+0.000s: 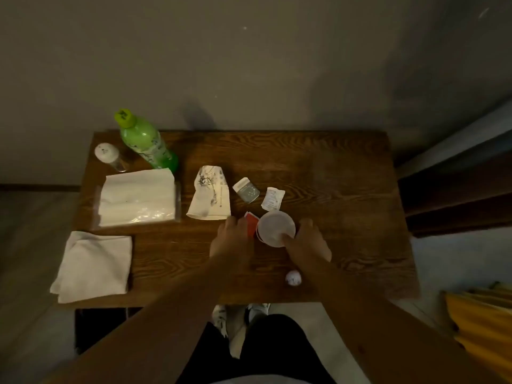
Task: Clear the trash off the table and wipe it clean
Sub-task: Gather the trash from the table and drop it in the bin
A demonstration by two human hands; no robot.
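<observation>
On the wooden table (332, 167) my right hand (309, 243) grips a translucent plastic cup (274, 227), thumb over its near rim. Just left of the cup lies a red packet (252, 226). My left hand (232, 239) has its fingers bent down onto the packet's left edge. Beyond them lie a crumpled printed paper bag (209, 195), a small white and grey box (246, 191) and a torn white wrapper (273, 199). A small crumpled paper ball (293, 278) sits by my right wrist. A folded white cloth (94, 266) lies at the near left corner.
A green bottle (146, 142), a small white-lidded shaker (108, 156) and a pack of white tissues (138, 196) stand at the back left. The table's far edge meets a wall. A dark shelf (457, 189) stands right; something yellow (484, 328) lies on the floor.
</observation>
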